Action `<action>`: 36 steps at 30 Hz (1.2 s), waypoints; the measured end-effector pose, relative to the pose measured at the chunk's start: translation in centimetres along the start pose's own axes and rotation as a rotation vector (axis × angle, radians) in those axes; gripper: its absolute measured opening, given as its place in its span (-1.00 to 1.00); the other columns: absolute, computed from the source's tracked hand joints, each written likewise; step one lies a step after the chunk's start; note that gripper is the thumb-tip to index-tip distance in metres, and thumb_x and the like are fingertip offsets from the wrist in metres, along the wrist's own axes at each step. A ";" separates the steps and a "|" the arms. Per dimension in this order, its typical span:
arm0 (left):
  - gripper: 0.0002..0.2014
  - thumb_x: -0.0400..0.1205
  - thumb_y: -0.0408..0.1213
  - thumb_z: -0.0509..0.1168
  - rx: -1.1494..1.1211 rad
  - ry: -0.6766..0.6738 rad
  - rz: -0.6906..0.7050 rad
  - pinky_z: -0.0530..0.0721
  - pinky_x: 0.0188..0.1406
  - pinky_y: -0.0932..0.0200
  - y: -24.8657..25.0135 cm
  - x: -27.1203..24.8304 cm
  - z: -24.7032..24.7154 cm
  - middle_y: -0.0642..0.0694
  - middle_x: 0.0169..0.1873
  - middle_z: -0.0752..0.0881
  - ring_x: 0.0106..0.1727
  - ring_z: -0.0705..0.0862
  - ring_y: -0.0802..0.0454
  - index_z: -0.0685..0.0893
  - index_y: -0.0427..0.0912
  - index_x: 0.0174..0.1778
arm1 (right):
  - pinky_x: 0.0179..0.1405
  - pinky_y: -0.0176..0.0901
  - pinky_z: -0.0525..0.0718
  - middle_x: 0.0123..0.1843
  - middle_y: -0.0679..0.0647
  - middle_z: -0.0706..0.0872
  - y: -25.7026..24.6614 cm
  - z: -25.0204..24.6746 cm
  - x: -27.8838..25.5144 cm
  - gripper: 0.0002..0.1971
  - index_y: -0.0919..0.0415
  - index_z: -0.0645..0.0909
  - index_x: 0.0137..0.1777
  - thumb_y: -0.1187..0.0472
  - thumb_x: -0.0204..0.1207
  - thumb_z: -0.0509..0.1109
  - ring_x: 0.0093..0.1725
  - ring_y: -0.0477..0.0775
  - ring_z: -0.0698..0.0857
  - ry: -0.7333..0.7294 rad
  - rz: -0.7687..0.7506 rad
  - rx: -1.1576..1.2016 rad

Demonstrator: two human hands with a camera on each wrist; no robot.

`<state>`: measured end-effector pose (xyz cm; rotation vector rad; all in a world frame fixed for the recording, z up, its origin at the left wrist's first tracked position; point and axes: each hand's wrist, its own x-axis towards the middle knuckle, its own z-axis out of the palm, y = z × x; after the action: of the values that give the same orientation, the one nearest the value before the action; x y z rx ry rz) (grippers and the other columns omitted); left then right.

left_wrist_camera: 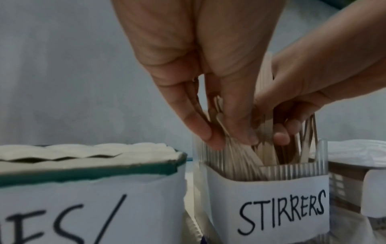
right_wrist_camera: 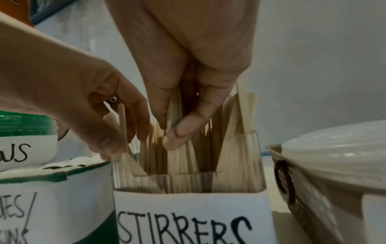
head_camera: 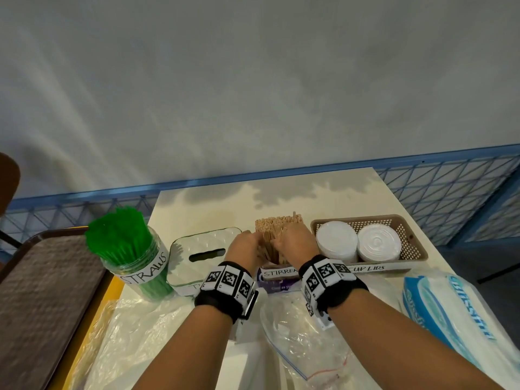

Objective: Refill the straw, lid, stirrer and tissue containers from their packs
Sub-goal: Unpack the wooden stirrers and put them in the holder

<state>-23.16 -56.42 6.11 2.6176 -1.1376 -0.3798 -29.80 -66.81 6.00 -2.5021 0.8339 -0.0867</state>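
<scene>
At the near edge of the pale table (head_camera: 332,198), crumpled clear plastic bags (head_camera: 298,330) lie under both forearms, with a blue-and-white tissue pack (head_camera: 439,305) at about 4 o'clock from the hands. Both wrists wear black bands with square printed markers. Just beyond them, the left hand (head_camera: 244,246) and the right hand (head_camera: 295,243) reach down together into the clear ribbed stirrer container (left_wrist_camera: 265,173), labelled "STIRRERS", at the middle of the row. The left hand's fingertips (left_wrist_camera: 211,137) pinch a few wooden stirrers (right_wrist_camera: 188,156) at the container's left side, and the right hand's thumb and fingers close on others in the middle of the bundle (the sticks stand upright, some leaning). At 9 o'clock from the container, just beside it, sits the green-rimmed tissue box (head_camera: 202,249), its slot showing no tissue in the head view. Farther left stands the clear jar of green straws (head_camera: 126,246), marked "STRAWS". At 3 o'clock a tan plastic basket (head_camera: 408,235), labelled "CUP LIDS", holds two stacks of white lids (head_camera: 357,243) side by side. Behind the table runs a blue mesh rail (head_camera: 450,187) against a grey wall.
</scene>
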 end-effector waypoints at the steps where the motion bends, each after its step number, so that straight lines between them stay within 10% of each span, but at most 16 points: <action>1: -0.77 0.50 -0.34 0.40 -0.013 0.008 0.004 0.47 -0.06 0.20 0.0 -0.1 0.0 -0.20 -0.01 0.68 0.07 0.64 -0.14 0.67 -0.23 0.06 | -0.02 -0.28 0.59 -0.09 0.21 0.70 0.0 0.2 -0.1 -0.71 0.36 0.62 -0.16 0.10 0.59 0.32 -0.13 0.02 0.60 -0.022 -0.009 0.000; 13: -0.86 0.55 -0.34 0.33 -0.035 0.010 -0.020 0.43 -0.20 0.28 -0.3 0.5 -0.3 -0.23 -0.15 0.76 -0.03 0.69 -0.15 0.75 -0.29 -0.09 | -0.13 -0.24 0.47 -0.17 0.18 0.63 0.8 2.5 -0.1 -0.79 0.42 0.65 0.05 0.29 0.61 0.26 -0.14 0.08 0.54 -0.236 0.012 -0.043; 19: -0.90 0.54 -0.47 0.26 0.000 0.075 0.009 0.40 -0.21 0.27 0.6 2.1 -0.6 -0.25 -0.15 0.75 -0.23 0.49 -0.03 0.67 -0.25 -0.21 | -0.12 -0.21 0.42 -0.38 -0.01 0.42 1.0 2.2 0.5 -0.77 0.26 0.52 -0.27 0.37 0.62 0.16 -0.10 0.14 0.54 -0.298 0.032 -0.042; 25: -0.83 0.54 -0.48 0.26 0.012 0.094 0.016 0.51 -0.09 0.19 0.1 2.1 0.9 -0.23 -0.02 0.71 0.03 0.65 -0.16 0.63 -0.27 0.01 | -0.44 -0.31 0.34 -0.43 -0.02 0.37 1.3 2.4 0.7 -0.60 0.13 0.28 -0.47 0.40 0.61 0.17 -0.26 0.05 0.48 -0.290 0.015 -0.048; 30: -0.40 0.43 -0.41 0.44 -0.030 0.286 0.148 0.53 0.27 0.10 -0.7 1.1 1.7 -0.18 0.33 0.45 0.30 0.45 -0.13 0.43 -0.17 0.39 | -0.15 -0.23 0.46 -0.35 0.00 0.50 2.2 1.5 -0.5 -0.73 0.20 0.46 -0.33 0.33 0.63 0.18 -0.11 0.09 0.58 -0.180 0.007 0.009; 36: -0.32 0.68 -0.28 0.13 0.097 0.041 0.296 0.04 0.66 -0.02 -0.5 1.1 2.4 -0.10 0.65 -0.22 0.67 -0.15 -0.02 -0.10 -0.13 0.65 | 0.04 -0.12 0.55 -0.01 0.23 0.73 2.0 0.7 -1.2 -0.77 0.36 0.63 0.05 0.28 0.66 0.16 0.03 0.18 0.68 -0.071 -0.069 0.082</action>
<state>-22.91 -57.26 3.58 2.4694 -1.5358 -0.2132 -31.73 -67.21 4.56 -2.4415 0.7011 -0.0536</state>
